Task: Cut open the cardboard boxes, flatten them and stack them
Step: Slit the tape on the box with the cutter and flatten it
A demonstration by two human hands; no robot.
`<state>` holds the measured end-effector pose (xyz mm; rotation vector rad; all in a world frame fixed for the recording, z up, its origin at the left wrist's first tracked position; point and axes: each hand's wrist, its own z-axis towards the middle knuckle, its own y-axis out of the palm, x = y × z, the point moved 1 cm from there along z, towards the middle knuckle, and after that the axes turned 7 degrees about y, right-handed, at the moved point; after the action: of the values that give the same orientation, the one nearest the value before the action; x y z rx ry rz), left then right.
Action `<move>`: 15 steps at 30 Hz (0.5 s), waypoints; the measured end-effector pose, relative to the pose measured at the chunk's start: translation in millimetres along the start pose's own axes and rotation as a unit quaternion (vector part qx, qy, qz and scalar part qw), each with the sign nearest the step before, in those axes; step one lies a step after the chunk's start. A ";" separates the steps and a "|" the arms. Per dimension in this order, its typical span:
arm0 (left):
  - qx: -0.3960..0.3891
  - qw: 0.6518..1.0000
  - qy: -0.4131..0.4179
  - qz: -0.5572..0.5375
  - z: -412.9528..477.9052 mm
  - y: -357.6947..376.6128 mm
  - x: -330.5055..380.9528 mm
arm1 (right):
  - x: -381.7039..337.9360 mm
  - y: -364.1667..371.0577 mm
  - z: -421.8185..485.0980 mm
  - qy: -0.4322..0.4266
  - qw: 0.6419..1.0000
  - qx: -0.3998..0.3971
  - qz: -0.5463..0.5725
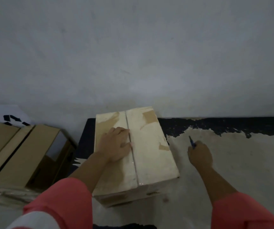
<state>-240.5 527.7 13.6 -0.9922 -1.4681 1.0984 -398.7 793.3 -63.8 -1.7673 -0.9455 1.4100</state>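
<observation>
The left hand (116,144) is laid flat on the cardboard box (151,156), fingers (123,130) together, tips at the slit (135,164) down its middle. The right hand (200,156) is held over the table (240,166), right of the box, fingers wrapped round a blue tool (191,142) (tip pointed at the wall (133,55)). The box is set at the table's left edge, with wide table to its right.

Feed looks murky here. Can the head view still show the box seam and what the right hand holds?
Head view: dim and soft overall, no hard shadows; the seam on the pale box reads clearly, with tape glare toward its near end; the left hand rests beside it; the right hand grips a thin blue tool, too blurred to identify.
</observation>
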 end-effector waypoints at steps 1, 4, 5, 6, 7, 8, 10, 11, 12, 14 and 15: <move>0.003 0.999 -0.001 -0.053 4.7 -4.0 -6.6 | -18.3 -7.8 3.6 -0.009 1.000 0.015 0.016; 0.008 0.994 0.021 -0.105 19.6 -13.6 -23.0 | -79.6 -21.9 7.0 -0.062 0.996 0.046 0.034; 0.015 0.996 0.031 -0.081 24.9 -15.4 -28.5 | -101.2 -23.5 4.4 -0.090 0.994 0.053 0.035; 0.021 0.998 0.035 -0.056 29.3 -17.3 -33.9 | -121.5 -23.0 0.7 -0.120 0.991 0.058 0.034; 0.020 0.999 0.032 -0.034 33.4 -19.7 -39.4 | -140.8 -21.2 -3.9 -0.147 0.987 0.059 0.031; 0.008 0.999 0.027 -0.015 37.3 -21.1 -45.6 | -158.1 -17.6 -8.9 -0.166 0.984 0.050 0.026; -0.033 0.999 0.025 0.020 43.7 -20.9 -57.3 | -187.9 -7.8 -20.8 -0.195 0.981 0.008 0.008; -0.054 0.997 0.029 0.038 46.2 -19.1 -62.4 | -200.3 -1.4 -27.0 -0.212 0.977 -0.016 -0.005; -0.070 0.996 0.033 0.052 48.1 -16.6 -66.6 | -209.9 5.5 -32.5 -0.227 0.973 -0.034 -0.013; -0.084 0.994 0.035 0.067 50.5 -9.8 -72.8 | -222.6 19.3 -41.1 -0.244 0.968 -0.050 -0.021; -0.085 0.993 0.035 0.067 50.7 -6.2 -75.1 | -226.2 25.3 -44.4 -0.245 0.968 -0.053 -0.027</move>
<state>-279.2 447.2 -2.3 -1.2523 -1.4729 1.0347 -385.9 583.1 33.3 -1.4731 -1.3329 1.8335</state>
